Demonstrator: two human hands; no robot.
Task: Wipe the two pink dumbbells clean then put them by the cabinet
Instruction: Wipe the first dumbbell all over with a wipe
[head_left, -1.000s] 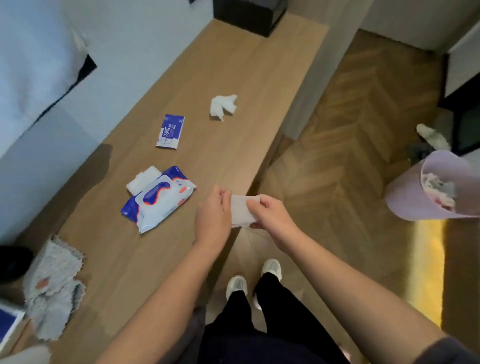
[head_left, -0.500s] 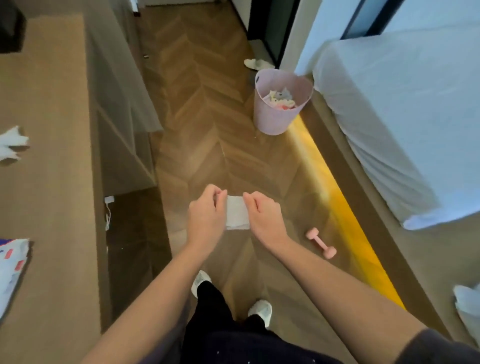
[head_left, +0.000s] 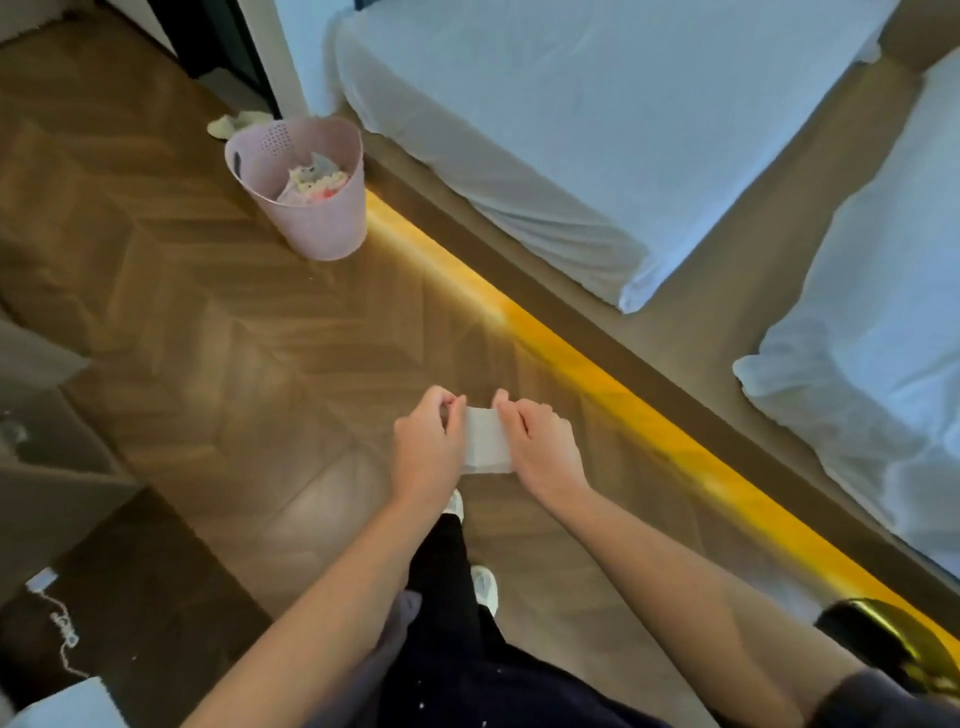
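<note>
The floor (head_left: 260, 338) is brown herringbone wood and fills most of the view. Along its right side runs a glowing yellow strip (head_left: 597, 374) at the foot of a brown bed base. A mattress (head_left: 571, 130) under a white sheet lies on that base, and more white bedding (head_left: 883, 338) lies further right. At the left edge stands a grey-brown unit (head_left: 47, 467), with a white cable (head_left: 62, 623) on the dark floor below it.

A pink bin (head_left: 317, 218) stands on the floor just beside the strip, with crumpled scraps inside. A pale slipper (head_left: 234, 124) lies behind it, near a dark doorway. A black and gold object (head_left: 893, 639) sits at the lower right; what it is cannot be told.

The left grip (head_left: 428, 452) pinches the left edge of a white wipe (head_left: 485, 447). The right grip (head_left: 545, 452) pinches its right edge. The wipe is held flat between them above bare floor, over white shoes (head_left: 485, 590) and black trousers (head_left: 447, 597). The dumbbells are out of view.
</note>
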